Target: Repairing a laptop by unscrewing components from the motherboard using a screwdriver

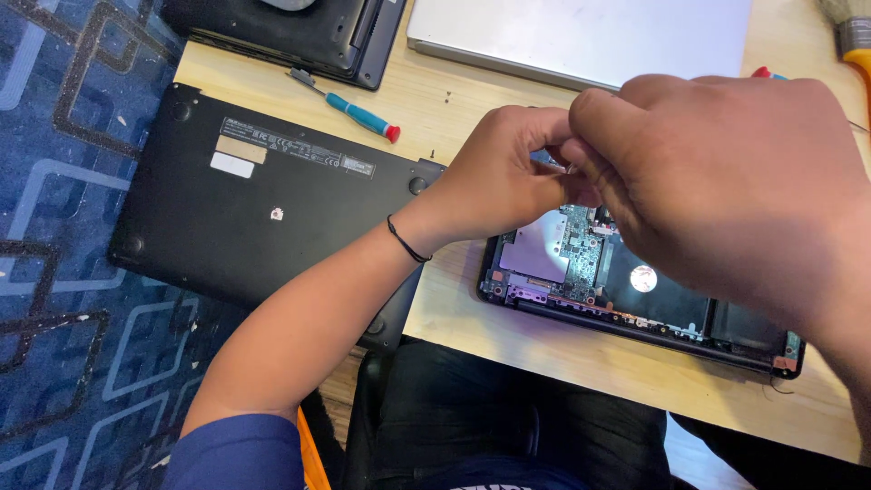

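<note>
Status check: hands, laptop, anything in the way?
Left hand and right hand pinched together over the opened laptop. What they pinch is hidden. Removed bottom cover lies beside it.

The desk (508, 336) is pale, light-grained wood. The carpet (63, 272) beside it is deep blue with a pattern of grey and black interlocking outlines. The detached bottom cover (245, 218) is matte black with white and tan labels. The screwdriver (358, 113) has a teal handle and a red cap. The opened laptop (635, 290) shows a green circuit board inside a black frame. The closed laptop (581, 36) is silver. A black band (408, 243) circles one wrist, and the sleeve (236, 454) is dark blue.
</note>
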